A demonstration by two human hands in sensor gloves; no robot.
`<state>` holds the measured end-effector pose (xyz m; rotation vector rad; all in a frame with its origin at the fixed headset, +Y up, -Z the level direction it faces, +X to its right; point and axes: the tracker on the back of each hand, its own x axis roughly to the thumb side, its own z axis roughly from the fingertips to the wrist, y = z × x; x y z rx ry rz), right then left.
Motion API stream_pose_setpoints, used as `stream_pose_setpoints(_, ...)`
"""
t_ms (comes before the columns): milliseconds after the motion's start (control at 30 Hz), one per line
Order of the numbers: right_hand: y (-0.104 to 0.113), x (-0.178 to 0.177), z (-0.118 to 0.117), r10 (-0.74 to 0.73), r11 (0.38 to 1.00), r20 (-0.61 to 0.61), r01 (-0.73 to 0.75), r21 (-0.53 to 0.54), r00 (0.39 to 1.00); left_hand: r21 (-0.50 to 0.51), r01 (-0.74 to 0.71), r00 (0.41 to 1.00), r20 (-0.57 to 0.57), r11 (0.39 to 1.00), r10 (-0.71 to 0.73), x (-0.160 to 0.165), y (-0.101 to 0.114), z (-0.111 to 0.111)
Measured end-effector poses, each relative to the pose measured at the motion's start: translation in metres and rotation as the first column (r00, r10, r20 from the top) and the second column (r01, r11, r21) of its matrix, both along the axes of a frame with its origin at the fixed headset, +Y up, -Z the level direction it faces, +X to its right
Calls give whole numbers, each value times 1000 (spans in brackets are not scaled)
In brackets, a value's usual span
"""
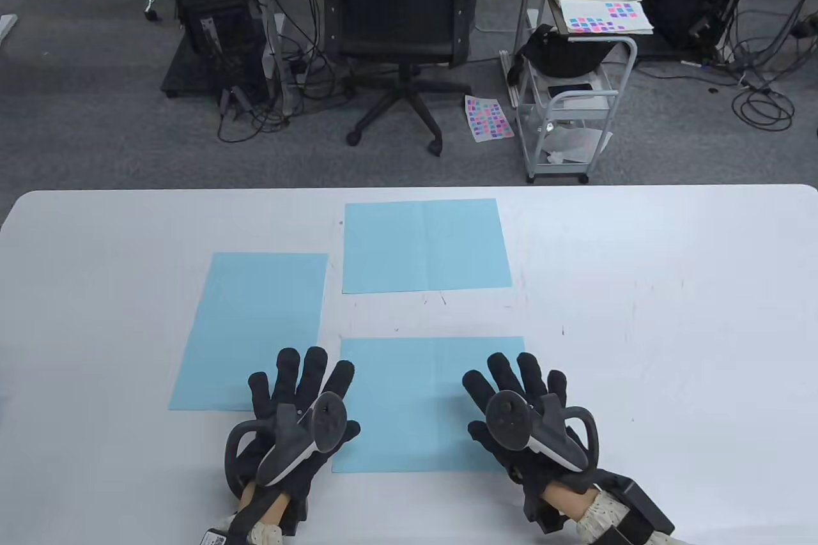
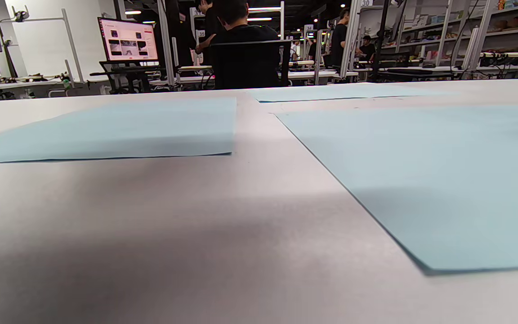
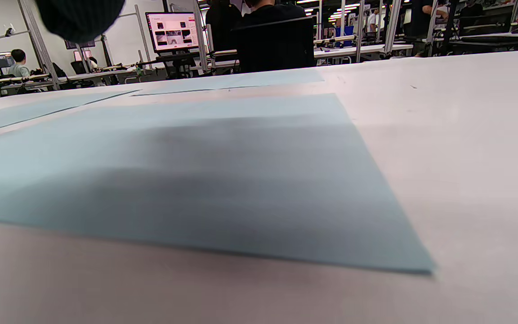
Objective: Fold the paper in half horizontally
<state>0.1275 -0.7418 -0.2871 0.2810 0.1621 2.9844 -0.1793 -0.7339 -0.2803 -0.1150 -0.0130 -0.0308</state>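
Paper, a light blue sheet, is laid flat on the white tabletop at the near edge, spanning the gap between the two gloved hands. The left hand is seen at the sheet's left edge with its fingers spread and nothing grasped; some fingers lie over the edge of the paper, the rest over a second blue sheet lying just beyond and to the outer side of that grip. Whether the fingertips press down cannot be told. The right hand is spread likewise over the sheet's right edge, its grip released and nothing held. A third blue sheet, marked by a faint centre crease, is placed farther ahead of both grips, apart from the other two. In the left wrist view the paper's near left corner is shown flat against the tabletop. In the right wrist view the near right corner is likewise flat, shaded by the hand above it.
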Motion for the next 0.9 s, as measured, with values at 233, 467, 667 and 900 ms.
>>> stream_pose_setpoints(233, -4, -1, 0, 14, 1000, -6, -14, -20, 1000, -7, 4, 1000, -7, 1000, -4, -2, 1, 0)
stream_pose_setpoints(467, -4, -2, 0, 14, 1000, -19, -15, -28, 1000, -16, 0, 1000, -5, 1000, -1, -3, 0, 0)
stream_pose_setpoints(667, -3, -10, -3, -12, 998, -47, 9, -57, 999, -18, -8, 1000, -4, 1000, 8, -5, 0, -1)
stream_pose_setpoints(900, 10, -34, -19, -27, 995, -136, 14, -98, 990, -14, -23, 1000, -14, 1000, 22, -10, 1, -2)
